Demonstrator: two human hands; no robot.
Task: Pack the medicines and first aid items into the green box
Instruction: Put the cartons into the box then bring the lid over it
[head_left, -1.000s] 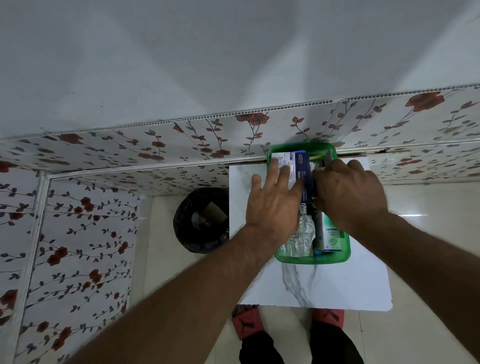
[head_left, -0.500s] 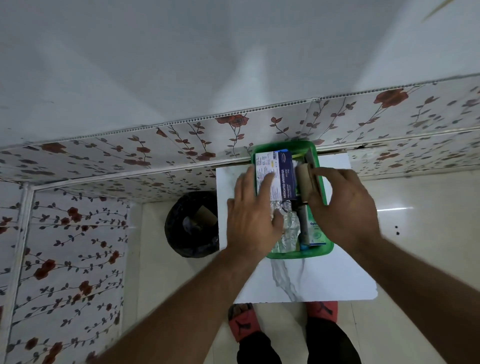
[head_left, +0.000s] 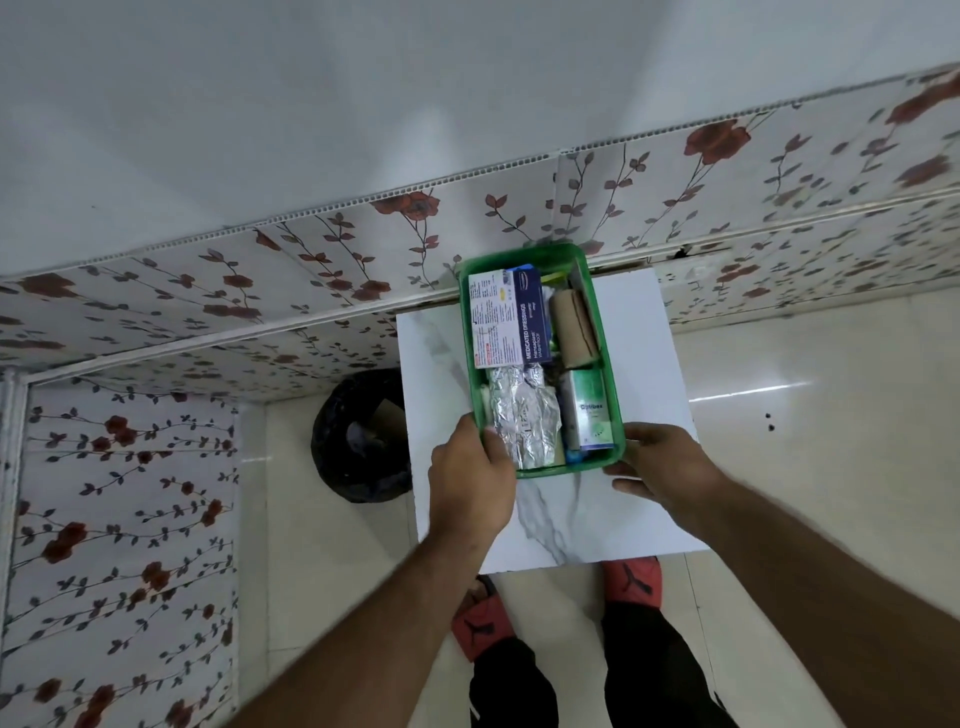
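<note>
The green box (head_left: 605, 332) stands on a small white marble-look table (head_left: 639, 364). Inside lie a blue-and-white dressings carton (head_left: 506, 322), a tan bandage roll (head_left: 573, 328), silver foil strips (head_left: 524, 418) and a green-white medicine carton (head_left: 587, 408). My left hand (head_left: 470, 475) grips the box's near left corner, thumb over the rim. My right hand (head_left: 657, 457) holds the near right corner, fingers against the wall and under the edge.
A black bin (head_left: 358, 436) sits on the floor left of the table. A floral-patterned wall panel (head_left: 311, 270) runs behind and to the left. Cream floor tiles (head_left: 805, 441) lie to the right. My feet in red slippers (head_left: 480, 626) are below the table's near edge.
Both hands have left the items inside the box and drawn back to its near corners, where they now grip the box. The contents lie uncovered.
</note>
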